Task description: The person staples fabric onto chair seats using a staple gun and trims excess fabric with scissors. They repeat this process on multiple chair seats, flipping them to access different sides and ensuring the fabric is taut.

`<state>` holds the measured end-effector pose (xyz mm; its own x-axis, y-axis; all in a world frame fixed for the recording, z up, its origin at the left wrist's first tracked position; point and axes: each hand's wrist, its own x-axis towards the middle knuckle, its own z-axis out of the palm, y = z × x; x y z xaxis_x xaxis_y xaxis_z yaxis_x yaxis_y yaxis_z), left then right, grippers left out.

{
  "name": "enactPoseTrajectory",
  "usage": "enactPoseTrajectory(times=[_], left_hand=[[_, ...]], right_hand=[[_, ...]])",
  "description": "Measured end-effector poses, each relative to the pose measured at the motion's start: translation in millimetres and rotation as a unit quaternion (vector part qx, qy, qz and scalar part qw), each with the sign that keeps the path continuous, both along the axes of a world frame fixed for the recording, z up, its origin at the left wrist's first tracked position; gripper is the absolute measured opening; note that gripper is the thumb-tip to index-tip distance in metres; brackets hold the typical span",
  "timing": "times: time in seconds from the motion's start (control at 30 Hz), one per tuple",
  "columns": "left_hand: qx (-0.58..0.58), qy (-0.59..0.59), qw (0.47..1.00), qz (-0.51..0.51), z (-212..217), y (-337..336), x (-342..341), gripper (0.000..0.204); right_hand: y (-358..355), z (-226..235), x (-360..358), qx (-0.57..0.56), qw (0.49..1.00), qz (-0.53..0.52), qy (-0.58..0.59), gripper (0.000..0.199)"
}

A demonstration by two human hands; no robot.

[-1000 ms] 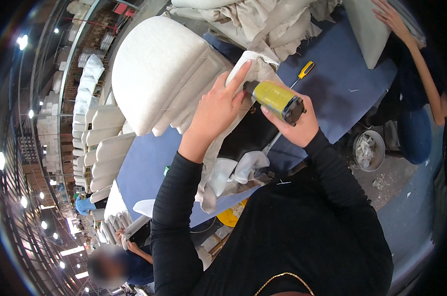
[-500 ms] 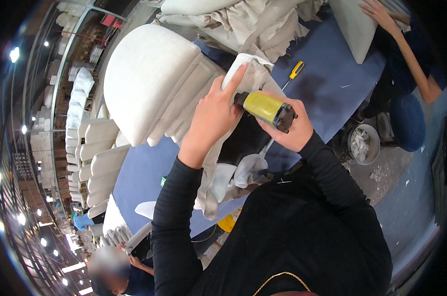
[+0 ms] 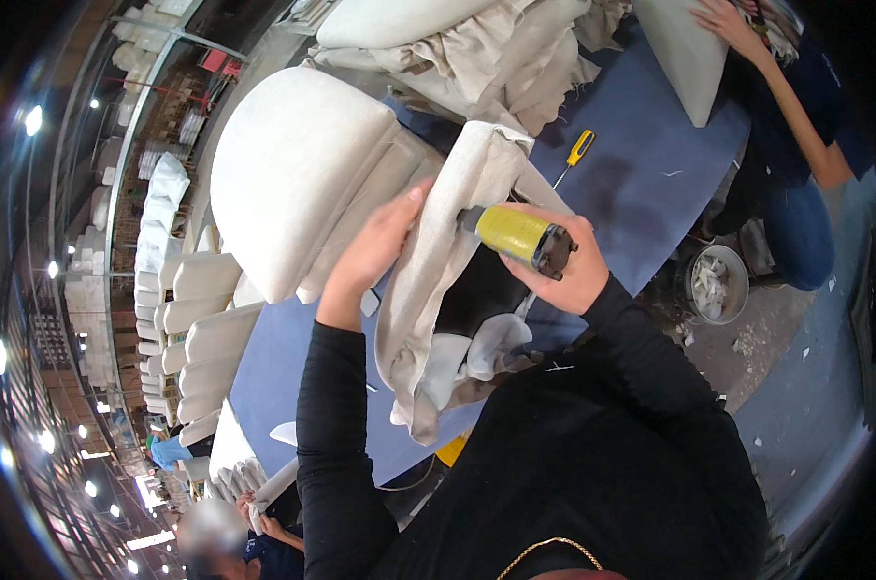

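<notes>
In front of me lies a chair panel [image 3: 420, 280] wrapped in beige fabric, its underside dark in the middle, with loose white padding [image 3: 496, 343] at the near end. My right hand [image 3: 581, 263] grips a yellow and black staple gun [image 3: 511, 235], whose nose rests at the folded fabric along the panel's left edge. Along the outer left side of that edge lies my left hand [image 3: 372, 249], fingers stretched out and holding nothing. How firmly it presses the fabric is hard to see.
Stacked cream padded panels [image 3: 298, 184] stand to the left on the blue table [image 3: 641, 184]. Fabric [image 3: 496, 68] is heaped at the far side. A yellow-handled screwdriver [image 3: 580, 148] lies beyond the gun. A co-worker's hand [image 3: 732, 29] holds another panel; a bucket of scraps [image 3: 716, 283] is right.
My left hand has slid off the top of the fabric edge to its outer left side, its fingers flattening out. The staple gun stays in my right hand, nearly where it was.
</notes>
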<state>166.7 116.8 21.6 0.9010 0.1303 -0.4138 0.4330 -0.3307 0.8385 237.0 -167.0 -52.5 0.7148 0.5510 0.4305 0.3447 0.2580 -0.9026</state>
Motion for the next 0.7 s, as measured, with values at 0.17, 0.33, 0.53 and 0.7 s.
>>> enactPoseTrajectory(times=[0.17, 0.33, 0.53, 0.7], left_hand=[[0.358, -0.134, 0.923, -0.05, 6, -60, -24, 0.058], [0.443, -0.117, 0.886, -0.079, 10, -75, -27, 0.067], [0.461, -0.124, 0.875, -0.082, 6, -71, -29, 0.079], [0.449, -0.113, 0.883, -0.083, 12, -75, -29, 0.088]], right_hand=[[5, -4, 3, -0.02, 0.999, -0.026, -0.003, 0.048], [3, -3, -3, -0.054, 0.998, -0.026, -0.033, 0.047], [5, -2, -13, -0.029, 0.996, -0.011, -0.081, 0.062], [7, 0, -21, -0.025, 0.998, -0.01, -0.051, 0.056]])
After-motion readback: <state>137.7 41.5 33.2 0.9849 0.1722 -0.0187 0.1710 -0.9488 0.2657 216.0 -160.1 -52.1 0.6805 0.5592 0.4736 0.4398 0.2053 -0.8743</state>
